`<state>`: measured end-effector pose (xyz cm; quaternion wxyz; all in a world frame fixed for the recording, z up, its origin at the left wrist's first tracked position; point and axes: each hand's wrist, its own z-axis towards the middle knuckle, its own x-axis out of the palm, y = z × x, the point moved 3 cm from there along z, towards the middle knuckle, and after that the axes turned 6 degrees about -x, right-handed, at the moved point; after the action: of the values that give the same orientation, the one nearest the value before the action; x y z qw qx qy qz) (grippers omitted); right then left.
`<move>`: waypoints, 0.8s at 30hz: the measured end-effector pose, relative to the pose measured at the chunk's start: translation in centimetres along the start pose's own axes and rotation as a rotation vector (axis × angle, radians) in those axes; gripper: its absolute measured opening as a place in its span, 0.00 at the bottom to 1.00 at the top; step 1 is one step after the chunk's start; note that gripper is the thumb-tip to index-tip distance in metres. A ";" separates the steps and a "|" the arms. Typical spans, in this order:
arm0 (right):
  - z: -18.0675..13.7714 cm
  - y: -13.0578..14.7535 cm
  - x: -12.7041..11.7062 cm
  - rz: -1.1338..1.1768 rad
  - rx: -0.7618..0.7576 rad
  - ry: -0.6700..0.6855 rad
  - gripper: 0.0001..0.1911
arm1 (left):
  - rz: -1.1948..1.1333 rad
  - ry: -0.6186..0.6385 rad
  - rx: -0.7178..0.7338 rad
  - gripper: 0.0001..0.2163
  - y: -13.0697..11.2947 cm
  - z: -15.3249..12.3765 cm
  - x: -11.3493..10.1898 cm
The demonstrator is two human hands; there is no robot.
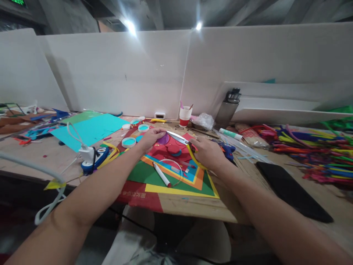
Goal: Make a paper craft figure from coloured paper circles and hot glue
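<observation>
My right hand (206, 150) is closed around the handles of a pair of scissors (177, 137), whose silver blades point left toward my other hand. Between the fingers of my left hand (153, 138) is a small purple piece (163, 139), with the blade tips right beside it. Whether the blades touch it I cannot tell. Below both hands lie red sheets (160, 153) on top of blue, orange, green (142, 172) and yellow sheets. A white marker with a red end (162, 175) rests on this stack. A yellow strip (195, 158) hangs by my right hand.
Round tubs with turquoise (128, 142) stand left of the stack, near a turquoise sheet (88, 129). Behind are stacked paper cups (185, 117) and a bottle (227, 107). On the right lie a black phone-like slab (292, 190) and many coloured pipe cleaners (317, 147). A cable (27, 162) hangs at left.
</observation>
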<state>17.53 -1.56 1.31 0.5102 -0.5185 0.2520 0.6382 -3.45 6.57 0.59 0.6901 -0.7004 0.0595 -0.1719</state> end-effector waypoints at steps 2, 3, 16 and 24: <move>0.0 0.0 0.2 0.003 -0.012 0.018 0.15 | -0.026 -0.011 -0.036 0.10 0.3 0.1 0.0; 0.0 0.0 0.2 0.007 -0.016 0.025 0.15 | -0.038 -0.015 -0.057 0.09 0.4 0.1 -0.1; 0.0 -0.1 0.5 0.010 -0.018 0.050 0.18 | -0.074 0.004 -0.124 0.08 0.9 0.4 -0.2; 0.0 -0.4 0.5 0.027 -0.009 0.077 0.21 | -0.066 0.007 -0.126 0.08 0.8 0.4 -0.2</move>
<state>17.90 -1.29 0.95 0.4892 -0.5415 0.2752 0.6259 -3.36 6.92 -0.22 0.6383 -0.7435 0.0495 -0.1933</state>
